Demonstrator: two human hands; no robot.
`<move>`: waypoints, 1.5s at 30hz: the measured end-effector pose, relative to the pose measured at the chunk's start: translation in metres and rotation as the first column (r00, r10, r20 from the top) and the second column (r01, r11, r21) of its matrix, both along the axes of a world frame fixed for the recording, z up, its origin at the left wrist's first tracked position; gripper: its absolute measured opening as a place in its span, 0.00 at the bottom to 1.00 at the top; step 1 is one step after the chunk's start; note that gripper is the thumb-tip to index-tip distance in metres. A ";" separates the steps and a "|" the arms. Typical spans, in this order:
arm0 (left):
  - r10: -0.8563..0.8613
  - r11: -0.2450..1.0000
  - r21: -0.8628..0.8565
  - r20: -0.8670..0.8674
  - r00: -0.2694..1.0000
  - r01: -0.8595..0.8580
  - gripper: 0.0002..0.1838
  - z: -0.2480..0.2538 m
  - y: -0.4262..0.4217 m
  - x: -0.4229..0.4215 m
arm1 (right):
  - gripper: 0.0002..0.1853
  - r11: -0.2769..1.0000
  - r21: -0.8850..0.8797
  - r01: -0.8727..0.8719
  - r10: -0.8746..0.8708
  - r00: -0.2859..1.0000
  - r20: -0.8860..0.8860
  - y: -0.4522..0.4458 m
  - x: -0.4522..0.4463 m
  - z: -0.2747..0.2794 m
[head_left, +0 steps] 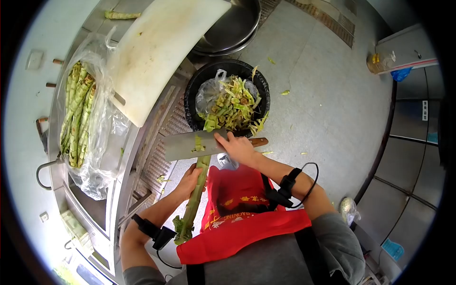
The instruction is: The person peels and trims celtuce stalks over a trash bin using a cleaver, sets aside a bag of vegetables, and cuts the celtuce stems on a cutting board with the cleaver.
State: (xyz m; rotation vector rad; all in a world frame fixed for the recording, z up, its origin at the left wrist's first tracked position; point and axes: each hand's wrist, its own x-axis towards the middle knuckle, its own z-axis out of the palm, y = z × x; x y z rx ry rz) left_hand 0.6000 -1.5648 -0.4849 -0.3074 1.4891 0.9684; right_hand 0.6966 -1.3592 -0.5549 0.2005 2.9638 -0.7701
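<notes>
1. Far left, several pale green stalks with brown ring scars (78,114) are lying in a loose, crinkled, clear plastic bag (107,137) on the steel counter (99,23), their long axes running near to far
2. Right of them, a smooth, white, rectangular chopping board (161,52) is resting at a slant, its surface showing faint stains
3. The left hand (190,183) is closing round the middle of a single long, ridged, green stalk (194,209), fingers wrapped; its ragged, leafy end is pointing near, towards the body, and its bare end far, at the bin
4. A broad, flat, grey steel cleaver blade (183,146), with green scraps clinging to it, is lying across that stalk beyond the left hand, its long axis running left to right, so the two are crossing nearly square; the right hand is nearer the crossing
5. A round black bin with a wrinkled plastic liner (190,90) is standing just beyond, holding curled, stringy, yellow-green peelings (237,97)
6. The right hand (237,147) is gripping the cleaver where blade meets brown wooden handle (259,141), fingertips pressing on the steel, with no open gap showing
</notes>
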 end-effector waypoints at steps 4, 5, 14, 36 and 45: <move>-0.019 1.000 0.004 0.015 1.000 0.019 0.19 0.003 -0.002 0.000 | 0.29 0.984 0.108 -0.139 0.147 0.987 -0.069 -0.004 0.004 0.014; -0.022 1.000 0.010 0.034 0.999 0.021 0.19 0.003 -0.005 0.003 | 0.26 0.992 0.096 -0.079 0.077 0.997 0.019 0.009 -0.001 0.004; -0.175 0.984 0.018 -0.116 0.978 0.178 0.22 0.004 -0.015 -0.001 | 0.27 0.981 -0.126 0.145 -0.144 0.989 0.015 0.032 0.004 0.002; 0.084 0.984 0.143 0.176 0.981 -0.110 0.16 0.005 -0.024 -0.007 | 0.28 0.998 0.057 0.002 0.004 0.995 -0.104 0.005 0.012 0.004; 0.063 0.977 0.185 0.237 0.969 -0.108 0.19 0.005 -0.030 -0.005 | 0.20 0.926 0.009 0.378 -0.374 0.910 0.179 0.060 0.020 -0.050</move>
